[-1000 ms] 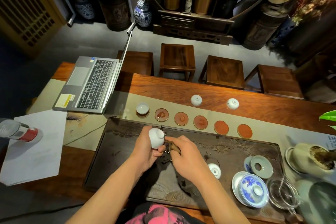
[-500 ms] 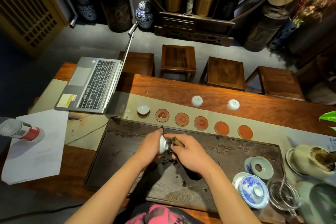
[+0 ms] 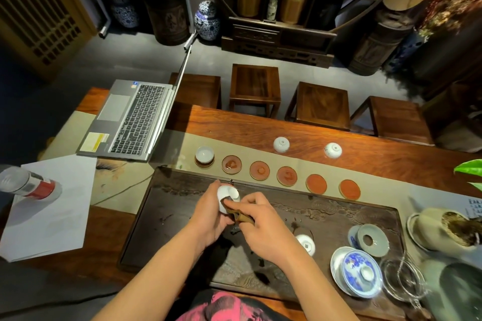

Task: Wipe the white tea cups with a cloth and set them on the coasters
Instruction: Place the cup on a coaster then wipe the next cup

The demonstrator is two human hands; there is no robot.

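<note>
Over the dark tray point(image 3: 161, 216), the left hand point(image 3: 208, 219) grips a white cup point(image 3: 226, 197), now tipped so its mouth faces up and toward the camera; a second ago the cup showed its outside, bottom up. The right hand point(image 3: 260, 227) is pinched on a brown cloth point(image 3: 238, 216), whose tip has gone from the outside wall into the bowl. Judgement: wiping has moved to the inside, likely the last pass before placing. One cup point(image 3: 204, 154) already sits on the leftmost coaster; five coasters, the nearest point(image 3: 231, 164), are bare. Two cups point(image 3: 281, 144) wait upside down on the far surface, another point(image 3: 305, 242) on the tray.
</note>
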